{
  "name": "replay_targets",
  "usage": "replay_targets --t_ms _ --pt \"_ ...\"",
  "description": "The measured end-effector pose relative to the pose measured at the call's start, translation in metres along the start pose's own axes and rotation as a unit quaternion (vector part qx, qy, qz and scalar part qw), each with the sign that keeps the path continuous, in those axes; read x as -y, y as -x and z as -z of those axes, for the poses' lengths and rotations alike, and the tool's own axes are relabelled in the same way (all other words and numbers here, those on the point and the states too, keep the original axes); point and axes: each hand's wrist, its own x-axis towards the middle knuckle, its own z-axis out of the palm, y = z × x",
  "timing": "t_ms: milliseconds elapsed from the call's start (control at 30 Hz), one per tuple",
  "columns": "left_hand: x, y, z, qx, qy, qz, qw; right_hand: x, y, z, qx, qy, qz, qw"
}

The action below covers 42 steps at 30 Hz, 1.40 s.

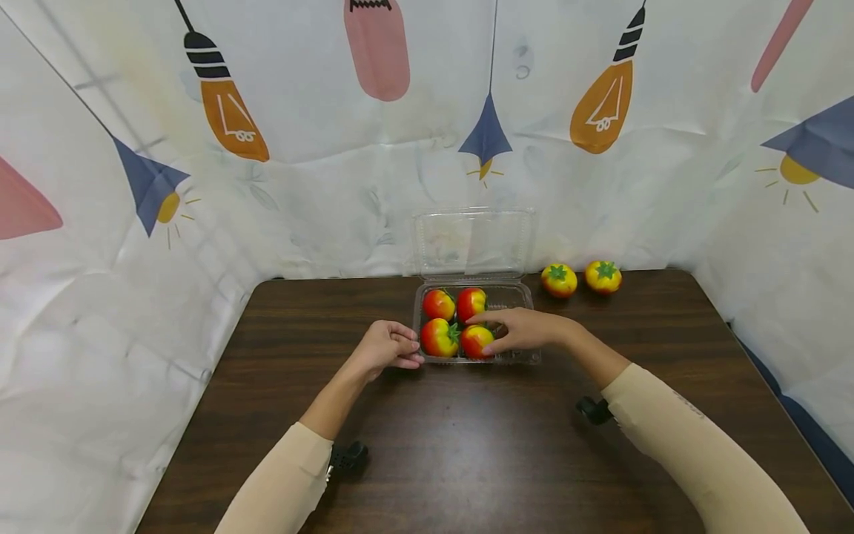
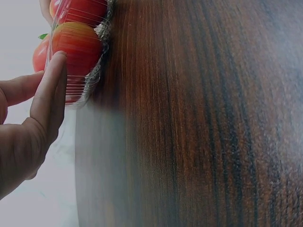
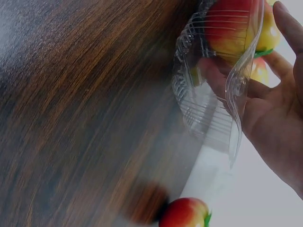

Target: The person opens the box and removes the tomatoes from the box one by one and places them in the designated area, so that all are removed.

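A clear hinged plastic box (image 1: 517, 359) stands at the table's back with its lid raised. Inside sit several red-and-yellow tomatoes with green leafy tops, among them a front-left tomato (image 1: 437, 340) and a back-left tomato (image 1: 437, 302). My left hand (image 1: 387, 345) pinches the box's left front corner; in the left wrist view its fingers (image 2: 47, 90) meet the clear rim. From the right, my right hand (image 1: 528, 328) reaches over the box, thumb and fingers curved about the front tomato (image 1: 475, 341). Through the clear wall some right fingers (image 3: 213, 75) show inside the box.
Two loose tomatoes, a nearer one (image 1: 559, 280) and one farther right (image 1: 603, 277), lie on the dark wooden table (image 1: 454, 460) to the right of the box. The raised lid (image 1: 475, 243) stands close to the printed white curtain (image 1: 320, 200) behind.
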Motion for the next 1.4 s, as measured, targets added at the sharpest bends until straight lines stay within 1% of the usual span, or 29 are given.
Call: replay_targets --t_ms 200,467,767,933,1167,1400 --pt "0.0 0.0 0.0 0.002 -0.001 -0.002 1.0 0.002 -0.005 -0.002 -0.005 0.013 -0.002 0.9999" --pt "-0.001 0.0 0.0 0.003 0.0 0.0 1.0 0.003 -0.009 -0.004 -0.006 -0.002 -0.003 1.0" --pt "-0.001 -0.001 0.0 0.002 0.002 0.0 1.0 0.002 -0.01 -0.006 -0.007 -0.009 -0.009 0.9999" --pt "0.0 -0.002 0.0 0.001 0.003 0.001 1.0 0.002 -0.011 -0.007 -0.008 -0.005 -0.014 0.9999" --pt "0.0 -0.001 0.0 0.001 0.002 -0.002 1.0 0.004 -0.012 -0.008 -0.011 -0.001 -0.006 0.9999" --pt "0.0 -0.001 0.0 0.002 0.0 -0.002 1.0 0.004 -0.013 -0.008 -0.013 0.005 -0.008 0.9999"
